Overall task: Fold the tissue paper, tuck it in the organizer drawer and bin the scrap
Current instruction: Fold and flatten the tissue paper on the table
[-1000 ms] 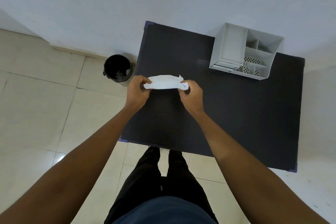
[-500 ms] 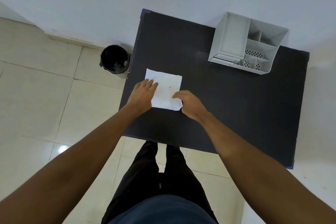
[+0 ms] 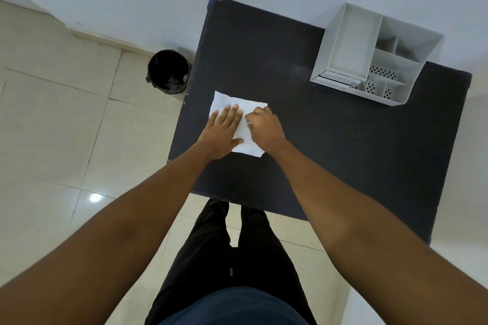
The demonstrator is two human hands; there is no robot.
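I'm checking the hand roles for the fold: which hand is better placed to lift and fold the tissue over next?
Probably the right hand: its curled fingers sit on the tissue paper near the right edge, while the left hand lies flat on it, pinning it.

Both bare forearms reach toward twelve o'clock, the left hand (image 3: 221, 132) lying flat, palm down, fingers spread and pointing to one o'clock, the right hand (image 3: 264, 126) just beside it at three o'clock, fingers curled under.
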